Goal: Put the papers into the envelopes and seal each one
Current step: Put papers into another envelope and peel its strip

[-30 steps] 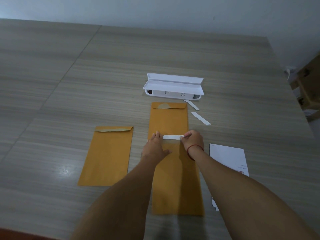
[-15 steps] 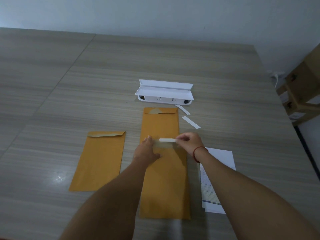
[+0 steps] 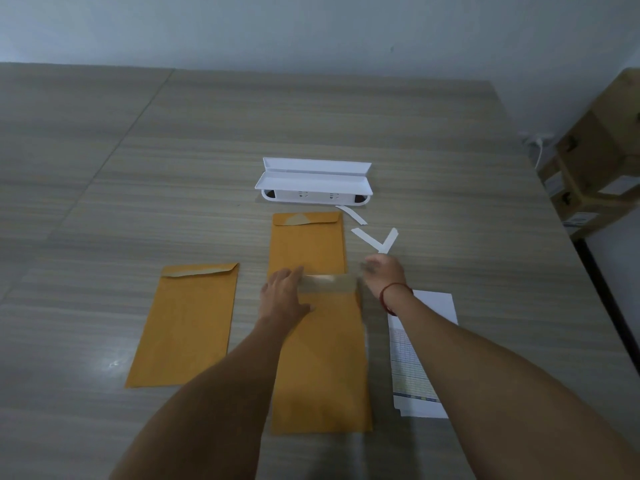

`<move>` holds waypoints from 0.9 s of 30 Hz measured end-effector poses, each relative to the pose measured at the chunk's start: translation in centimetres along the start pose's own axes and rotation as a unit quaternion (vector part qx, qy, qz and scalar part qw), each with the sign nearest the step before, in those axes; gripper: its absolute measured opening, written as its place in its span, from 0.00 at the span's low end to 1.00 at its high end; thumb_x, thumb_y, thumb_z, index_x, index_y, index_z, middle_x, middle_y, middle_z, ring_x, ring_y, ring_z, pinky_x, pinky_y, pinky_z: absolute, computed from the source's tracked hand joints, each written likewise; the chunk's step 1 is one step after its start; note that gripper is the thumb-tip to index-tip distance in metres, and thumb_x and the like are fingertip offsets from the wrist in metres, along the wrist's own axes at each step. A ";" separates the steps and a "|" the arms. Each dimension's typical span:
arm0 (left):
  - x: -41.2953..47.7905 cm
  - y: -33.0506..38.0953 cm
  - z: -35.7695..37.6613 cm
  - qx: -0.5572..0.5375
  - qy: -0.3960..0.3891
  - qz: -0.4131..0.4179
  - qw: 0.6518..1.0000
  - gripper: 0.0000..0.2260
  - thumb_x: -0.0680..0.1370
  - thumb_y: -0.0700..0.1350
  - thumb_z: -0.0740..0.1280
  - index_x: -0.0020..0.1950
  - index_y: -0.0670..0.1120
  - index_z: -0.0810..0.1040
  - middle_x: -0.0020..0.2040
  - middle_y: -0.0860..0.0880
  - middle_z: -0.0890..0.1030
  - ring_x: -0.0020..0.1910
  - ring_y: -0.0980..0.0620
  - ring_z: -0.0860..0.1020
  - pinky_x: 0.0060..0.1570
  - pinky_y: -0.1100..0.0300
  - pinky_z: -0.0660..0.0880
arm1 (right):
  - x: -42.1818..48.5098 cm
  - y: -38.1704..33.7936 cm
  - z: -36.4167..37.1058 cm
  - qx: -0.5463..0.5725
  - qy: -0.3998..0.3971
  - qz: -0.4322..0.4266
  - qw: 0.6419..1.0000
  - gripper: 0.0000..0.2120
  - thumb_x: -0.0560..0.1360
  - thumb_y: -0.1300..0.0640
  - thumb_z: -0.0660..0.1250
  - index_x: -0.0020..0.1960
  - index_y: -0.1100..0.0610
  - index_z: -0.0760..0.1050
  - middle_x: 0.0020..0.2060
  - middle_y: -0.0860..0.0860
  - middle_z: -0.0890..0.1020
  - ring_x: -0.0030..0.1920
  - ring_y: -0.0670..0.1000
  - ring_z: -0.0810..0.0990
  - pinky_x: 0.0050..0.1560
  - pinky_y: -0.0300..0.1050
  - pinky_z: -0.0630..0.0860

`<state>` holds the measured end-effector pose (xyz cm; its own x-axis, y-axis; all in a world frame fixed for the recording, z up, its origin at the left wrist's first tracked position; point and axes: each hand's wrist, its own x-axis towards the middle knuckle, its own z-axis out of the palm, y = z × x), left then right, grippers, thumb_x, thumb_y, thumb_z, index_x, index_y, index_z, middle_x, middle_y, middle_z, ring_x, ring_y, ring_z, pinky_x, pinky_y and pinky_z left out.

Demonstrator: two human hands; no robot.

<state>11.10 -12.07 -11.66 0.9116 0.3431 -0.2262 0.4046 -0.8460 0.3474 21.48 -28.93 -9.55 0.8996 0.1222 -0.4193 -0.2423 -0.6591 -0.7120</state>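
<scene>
Three brown envelopes lie on the table. The near middle envelope (image 3: 322, 358) has its flap open at the top, showing a pale glue band (image 3: 329, 283). My left hand (image 3: 282, 296) lies flat on that envelope's upper left corner, fingers spread. My right hand (image 3: 382, 273), blurred, is just past the envelope's upper right corner and pinches a white backing strip (image 3: 389, 240) that sticks up from its fingertips. A second envelope (image 3: 308, 244) lies beyond with its flap folded down. The third envelope (image 3: 187, 323) lies to the left. A printed paper sheet (image 3: 420, 358) lies under my right forearm.
An open white box (image 3: 313, 183) stands behind the far envelope. Two loose white strips (image 3: 354, 214) (image 3: 365, 239) lie to its right front. Stacked cardboard boxes (image 3: 595, 161) stand past the table's right edge (image 3: 554, 209).
My right hand peeled the white strip off the near envelope's flap and carried it to the right and away, toward the loose strips. The glue band is now bare. The camera view shifted.
</scene>
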 end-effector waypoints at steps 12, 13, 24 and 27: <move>-4.8 2.1 2.2 0.068 0.035 0.043 0.996 0.18 0.78 0.40 0.60 0.68 0.50 0.70 0.67 0.50 0.71 0.66 0.48 0.69 0.65 0.53 0.66 | -6.4 1.4 2.9 -0.296 -0.103 -0.178 0.933 0.21 0.80 0.66 0.56 0.69 0.52 0.71 0.66 0.54 0.75 0.65 0.57 0.74 0.66 0.51 0.71; -5.7 1.9 2.5 0.064 0.018 0.046 0.997 0.21 0.78 0.40 0.60 0.71 0.51 0.67 0.71 0.50 0.68 0.69 0.49 0.66 0.67 0.52 0.64 | -7.0 1.8 3.2 -0.324 -0.122 -0.187 0.919 0.25 0.79 0.68 0.56 0.73 0.51 0.65 0.72 0.54 0.69 0.71 0.57 0.68 0.71 0.53 0.66; -8.2 0.0 2.8 0.118 -0.091 -0.069 0.986 0.24 0.83 0.53 0.48 0.78 0.56 0.47 0.80 0.51 0.44 0.79 0.48 0.41 0.75 0.42 0.45 | -9.3 4.0 4.8 -0.510 -0.127 -0.096 0.845 0.31 0.81 0.52 0.51 0.79 0.46 0.40 0.78 0.53 0.35 0.77 0.58 0.32 0.73 0.65 0.31; -8.3 -1.0 2.2 0.109 -0.086 -0.114 0.984 0.28 0.81 0.61 0.49 0.79 0.53 0.49 0.80 0.49 0.45 0.79 0.48 0.43 0.75 0.43 0.46 | -9.2 4.5 4.3 -0.508 -0.113 -0.058 0.852 0.32 0.80 0.53 0.51 0.79 0.50 0.39 0.78 0.53 0.36 0.77 0.58 0.33 0.73 0.64 0.32</move>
<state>2.96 -14.94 -12.15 0.7656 0.4763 -0.4325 0.5555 -0.8285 0.0710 10.51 -29.84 -11.34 0.7751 0.2951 -0.5588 0.3869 -0.9207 0.0504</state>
